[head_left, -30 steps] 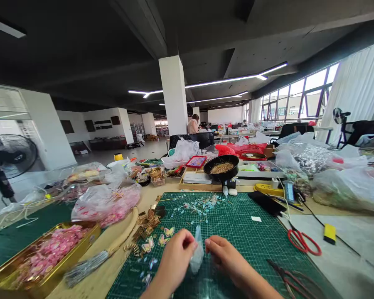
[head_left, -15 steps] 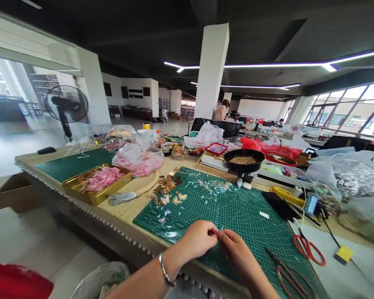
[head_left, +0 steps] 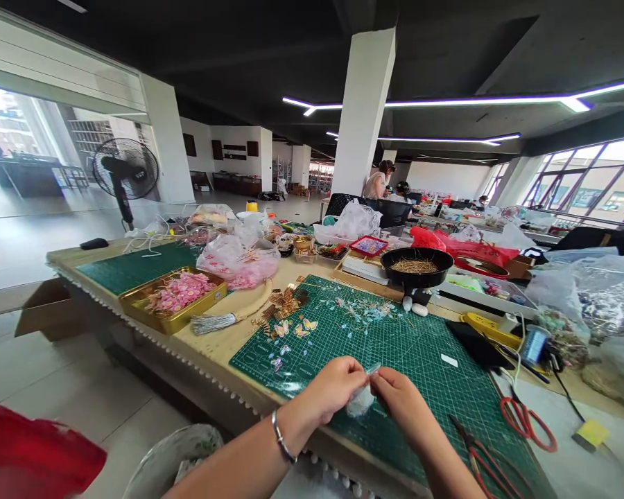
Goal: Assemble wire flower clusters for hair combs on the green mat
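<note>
My left hand (head_left: 338,388), with a silver bangle on the wrist, and my right hand (head_left: 398,395) meet over the front of the green cutting mat (head_left: 416,360). Both pinch the top edge of a small clear plastic bag (head_left: 361,400) with whitish contents, which hangs between them. Left of the hands, butterfly-shaped pieces (head_left: 306,326) and gold metal pieces (head_left: 286,303) lie on the mat's edge. Pale blue bits (head_left: 364,310) are scattered farther back. Red-handled pliers (head_left: 478,450) rest to the right.
A gold tray (head_left: 174,322) of pink flowers stands at the left beside a silver-bristled brush (head_left: 213,321). A black bowl (head_left: 416,267) is at the back; red-handled scissors (head_left: 527,423) lie right. A person (head_left: 377,184) is in the background.
The small clear bag now shows below my fingers, and my hands are slightly farther apart at its top. The camera view has shifted a little to the left.
</note>
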{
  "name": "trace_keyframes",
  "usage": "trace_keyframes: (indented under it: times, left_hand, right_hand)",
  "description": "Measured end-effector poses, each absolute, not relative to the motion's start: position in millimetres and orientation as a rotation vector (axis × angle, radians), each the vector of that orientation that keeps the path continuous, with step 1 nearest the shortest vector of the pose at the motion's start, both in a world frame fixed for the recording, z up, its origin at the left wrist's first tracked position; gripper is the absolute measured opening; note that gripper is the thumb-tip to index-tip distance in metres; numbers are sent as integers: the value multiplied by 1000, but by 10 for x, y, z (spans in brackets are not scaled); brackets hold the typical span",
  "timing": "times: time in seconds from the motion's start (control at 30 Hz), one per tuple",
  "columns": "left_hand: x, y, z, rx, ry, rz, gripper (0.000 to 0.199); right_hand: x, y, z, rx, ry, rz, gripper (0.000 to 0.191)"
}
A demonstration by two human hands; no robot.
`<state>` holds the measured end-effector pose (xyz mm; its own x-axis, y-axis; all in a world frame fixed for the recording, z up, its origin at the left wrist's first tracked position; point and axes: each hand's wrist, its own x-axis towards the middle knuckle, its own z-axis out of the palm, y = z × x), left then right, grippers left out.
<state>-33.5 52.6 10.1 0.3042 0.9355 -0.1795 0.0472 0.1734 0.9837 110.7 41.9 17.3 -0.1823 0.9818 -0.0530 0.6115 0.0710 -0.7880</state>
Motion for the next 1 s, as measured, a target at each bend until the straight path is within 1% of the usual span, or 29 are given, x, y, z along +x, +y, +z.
trace_keyframes:
  times: [0.07, 0.17, 0.23, 0.3, 0.33, 0.4, 0.43, 0.47, 0.5, 0.53, 0.57, 0.67, 0.73, 0.8, 0.87, 0.93, 1.0]
  left_hand:
    - [-350, 549, 121, 1258, 1134, 912, 9]
    - [-424, 576, 175, 1259, 1231, 999, 14]
    - [-502, 578, 205, 1417, 1245, 1038, 15]
    - [-583, 567, 200, 1639, 1123, 1038, 14]
    - [-615, 561, 180, 1717, 1028, 1009, 31]
    - [-647, 558, 106, 1808, 869, 918, 85]
    - [-643, 567, 58, 1834, 828, 865, 106]
    - [-623, 583, 8, 1851, 809, 812, 117]
    - [-592, 607, -40, 1856, 805, 771, 121]
    - [-551, 637, -84, 1846, 808, 751, 120]
    - [-504, 671, -124, 1824, 814, 749, 114]
    - [-363, 763, -224, 1757, 852, 831, 84]
    - [-297, 797, -292, 1743, 898, 919, 70]
    - [-264, 804, -360, 1743, 942, 1015, 68]
    - [-257, 794, -412, 1769, 968, 1086, 69]
    - [-260, 779, -433, 1810, 984, 1122, 70]
    - [-259, 769, -421, 1850, 1022, 1138, 67]
  right_hand:
    - [1130, 467, 198, -1627, -1938, 836, 22]
    - [1188, 505, 247, -1696, -1994, 756, 22]
    - [1230, 521, 288, -1738, -2030, 696, 22]
    - [1259, 535, 336, -1758, -2069, 653, 21]
    - [1265, 541, 361, -1758, -2096, 641, 21]
    - [1262, 550, 412, -1741, -2160, 640, 20]
    - [1254, 554, 436, -1727, -2198, 644, 20]
    - [1245, 559, 459, -1718, -2240, 646, 19]
    - [1238, 566, 481, -1714, -2282, 644, 20]
    - [1234, 576, 503, -1719, -2325, 639, 20]
    - [1237, 591, 526, -1730, -2371, 628, 21]
    - [1275, 660, 607, -1756, -2457, 594, 23]
    - [1297, 710, 668, -1718, -2352, 590, 27]
    - [1270, 742, 715, -1612, -2064, 690, 33]
    - [1174, 748, 723, -1439, -1708, 876, 38]
    - [1025, 734, 676, -1263, -1448, 1010, 39]
    - [869, 711, 586, -1148, -1358, 1017, 37]
